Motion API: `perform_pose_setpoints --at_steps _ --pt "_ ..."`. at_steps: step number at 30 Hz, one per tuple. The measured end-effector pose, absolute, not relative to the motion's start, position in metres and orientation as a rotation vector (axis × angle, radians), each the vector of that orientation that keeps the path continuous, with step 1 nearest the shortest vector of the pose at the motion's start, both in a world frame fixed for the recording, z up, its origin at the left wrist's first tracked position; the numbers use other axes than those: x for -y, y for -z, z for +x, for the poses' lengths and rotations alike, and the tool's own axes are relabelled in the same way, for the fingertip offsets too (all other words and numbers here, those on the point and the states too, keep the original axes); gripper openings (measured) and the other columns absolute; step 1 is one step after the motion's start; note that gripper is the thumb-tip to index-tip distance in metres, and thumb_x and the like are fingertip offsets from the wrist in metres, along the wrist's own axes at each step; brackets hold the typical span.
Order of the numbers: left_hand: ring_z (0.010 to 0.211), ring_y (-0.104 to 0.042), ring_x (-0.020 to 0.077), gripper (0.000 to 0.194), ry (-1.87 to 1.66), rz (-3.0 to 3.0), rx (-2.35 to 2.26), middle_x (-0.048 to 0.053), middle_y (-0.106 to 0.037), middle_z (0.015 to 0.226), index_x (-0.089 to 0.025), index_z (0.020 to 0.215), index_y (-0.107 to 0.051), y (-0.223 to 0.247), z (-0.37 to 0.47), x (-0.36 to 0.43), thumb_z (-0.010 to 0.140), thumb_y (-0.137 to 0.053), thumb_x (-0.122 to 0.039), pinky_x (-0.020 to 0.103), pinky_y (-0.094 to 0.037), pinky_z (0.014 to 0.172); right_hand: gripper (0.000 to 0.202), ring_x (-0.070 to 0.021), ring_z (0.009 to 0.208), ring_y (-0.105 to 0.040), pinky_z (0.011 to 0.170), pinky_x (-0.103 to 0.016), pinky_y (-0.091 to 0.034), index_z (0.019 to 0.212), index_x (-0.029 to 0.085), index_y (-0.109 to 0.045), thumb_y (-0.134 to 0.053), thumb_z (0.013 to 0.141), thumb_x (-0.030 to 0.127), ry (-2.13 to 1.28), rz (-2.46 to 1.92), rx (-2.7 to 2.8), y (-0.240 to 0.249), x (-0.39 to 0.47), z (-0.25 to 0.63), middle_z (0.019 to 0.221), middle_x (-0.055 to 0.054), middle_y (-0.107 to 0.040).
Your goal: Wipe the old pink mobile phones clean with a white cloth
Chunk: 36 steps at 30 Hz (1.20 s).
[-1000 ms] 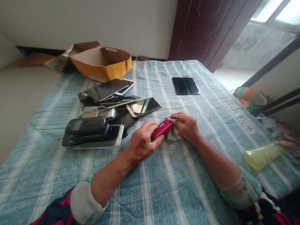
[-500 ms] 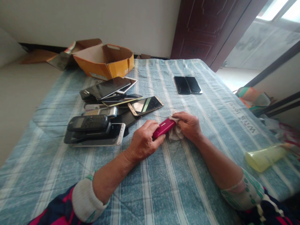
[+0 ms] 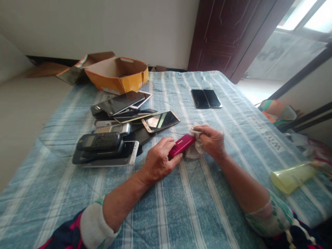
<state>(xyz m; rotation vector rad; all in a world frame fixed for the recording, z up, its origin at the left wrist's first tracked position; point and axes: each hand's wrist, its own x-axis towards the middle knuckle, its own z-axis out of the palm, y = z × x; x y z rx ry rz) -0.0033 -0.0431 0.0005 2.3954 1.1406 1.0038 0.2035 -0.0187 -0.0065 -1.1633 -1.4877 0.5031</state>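
Observation:
My left hand (image 3: 161, 155) is closed around the near end of a small magenta mobile phone (image 3: 183, 144), its back with pale lettering facing up. My right hand (image 3: 212, 140) pinches a crumpled white cloth (image 3: 195, 149) at the phone's far end. Part of the cloth hangs below the fingers, against the striped tablecloth. Beyond my left hand lies a gold-framed smartphone (image 3: 162, 121) with its dark screen up, resting at the edge of a pile of phones.
Left of my hands is the pile, with a black keypad phone (image 3: 100, 141) on top of a white-edged smartphone (image 3: 133, 154). An opened orange cardboard box (image 3: 129, 81) stands behind it. Two dark smartphones (image 3: 206, 99) lie side by side farther back. A yellow translucent tube (image 3: 292, 178) is at right.
My right hand has drawn the cloth slightly off the phone's far end, to the right. The left hand keeps its hold. The whole view has shifted a little.

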Motion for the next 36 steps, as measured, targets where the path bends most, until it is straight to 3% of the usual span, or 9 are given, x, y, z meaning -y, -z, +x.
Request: perform_pose_setpoints --at_steps 36 --pt "0.094 -0.063 0.0239 0.024 -0.94 2.466 -1.16 0.011 -0.064 0.102 -0.015 0.097 -0.063 -0.002 -0.001 0.04 0.078 -0.062 -0.03 0.038 -0.054 0.084 0.035 -0.0149 0.081 -0.067 0.074 -0.028 -0.054 0.079 0.022 -0.074 -0.045 0.069 0.004 -0.6 -1.098 1.645 -0.006 0.023 0.201 0.081 0.001 -0.073"
